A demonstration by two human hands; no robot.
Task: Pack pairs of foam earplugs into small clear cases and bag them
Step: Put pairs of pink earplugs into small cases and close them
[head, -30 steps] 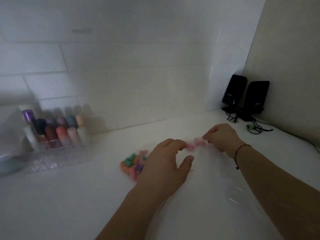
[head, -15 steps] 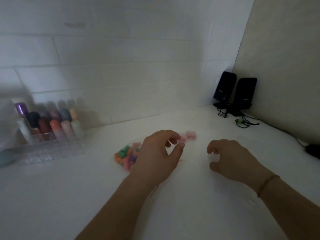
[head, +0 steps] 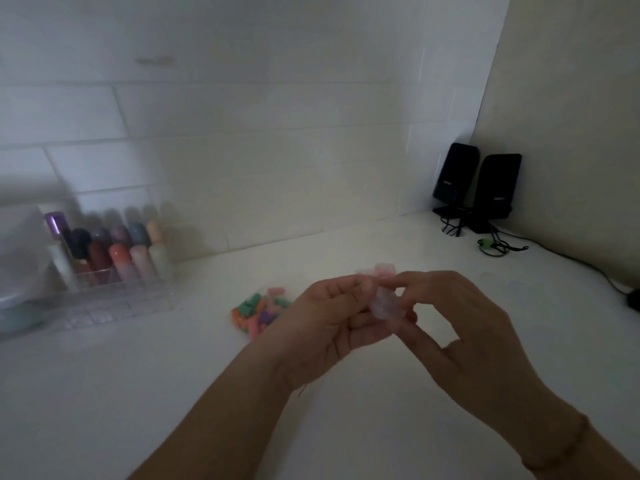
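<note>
A small clear case is held between both hands above the white counter. My left hand grips it from the left, palm turned up, and my right hand pinches it from the right with thumb and fingers. Pink earplugs show just above my fingertips; I cannot tell whether they lie on the counter or are held. A heap of loose coloured foam earplugs lies on the counter just left of my left hand.
A clear organiser with several coloured bottles stands at the back left by the tiled wall. Two black speakers with trailing cables occupy the back right corner. A dark object sits at the right edge.
My right hand came back in from the right and met my left hand. Both rose off the counter, and the clear case is now held between them.
</note>
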